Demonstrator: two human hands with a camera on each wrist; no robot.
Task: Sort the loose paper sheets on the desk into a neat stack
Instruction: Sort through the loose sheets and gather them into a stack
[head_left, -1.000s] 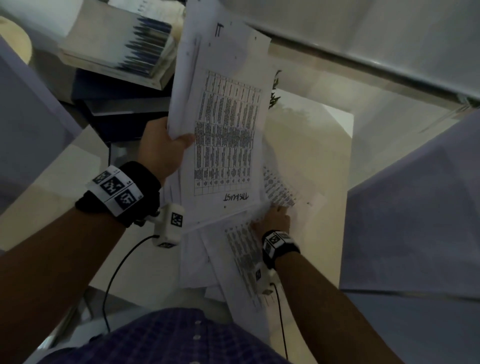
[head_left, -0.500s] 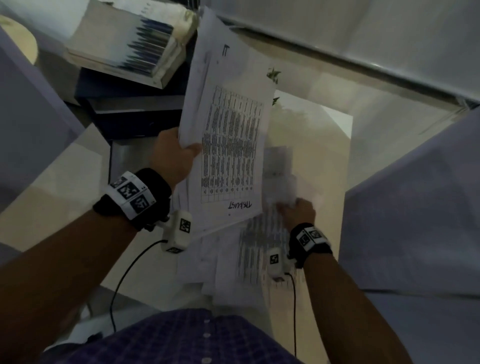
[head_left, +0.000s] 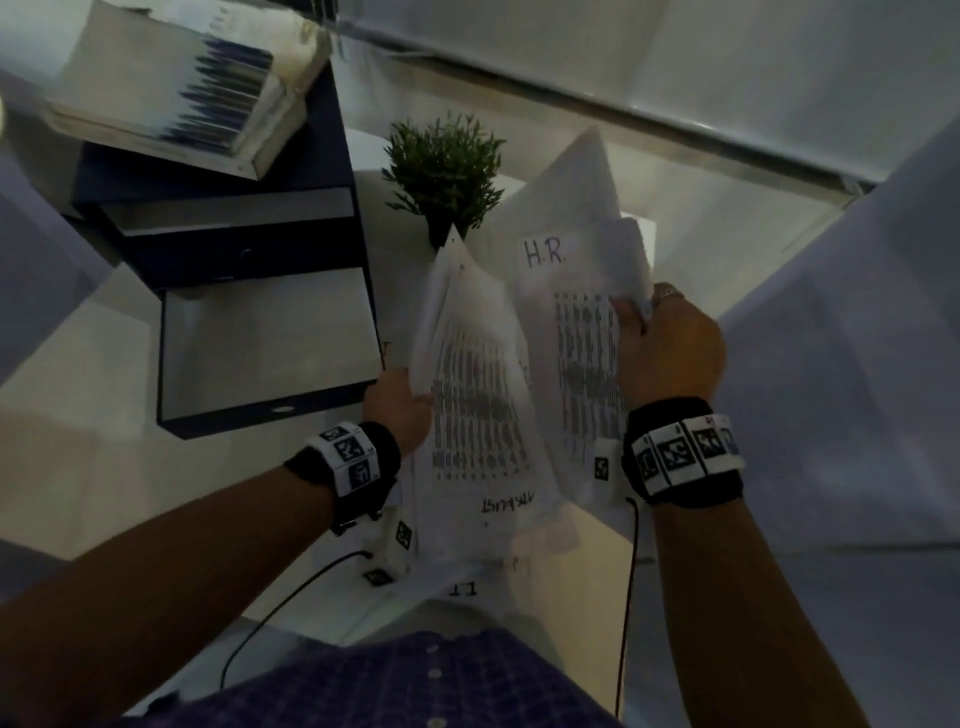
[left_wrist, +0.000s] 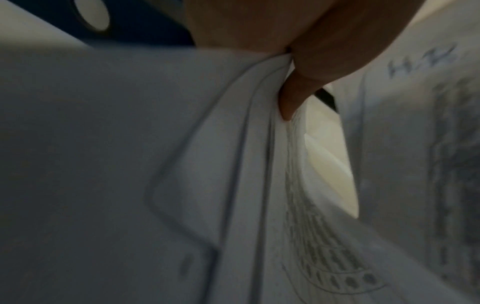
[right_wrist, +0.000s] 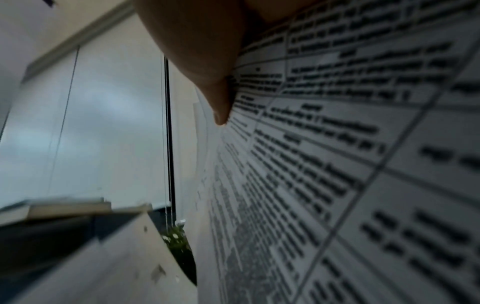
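Note:
My left hand (head_left: 400, 402) grips a bundle of printed sheets (head_left: 478, 395) by its left edge, held tilted above the desk; the top sheet bears a table and handwriting at its near end. The left wrist view shows my thumb (left_wrist: 293, 96) pinching several sheet edges (left_wrist: 259, 164). My right hand (head_left: 670, 348) holds another printed sheet marked "H.R." (head_left: 566, 306) by its right edge, lifted beside the bundle. In the right wrist view my thumb (right_wrist: 213, 82) presses on that table sheet (right_wrist: 337, 164). More loose sheets (head_left: 467, 582) lie on the desk beneath.
A small green potted plant (head_left: 447, 171) stands just behind the papers. A dark drawer unit (head_left: 249, 291) sits at the left with a thick book (head_left: 176, 88) on top. The pale desk (head_left: 67, 467) extends left; a blind-covered wall (head_left: 675, 57) is behind.
My right hand has lifted the "H.R." sheet off the desk and raised it beside the bundle. The left hand has lowered and tilted its bundle, uncovering the plant.

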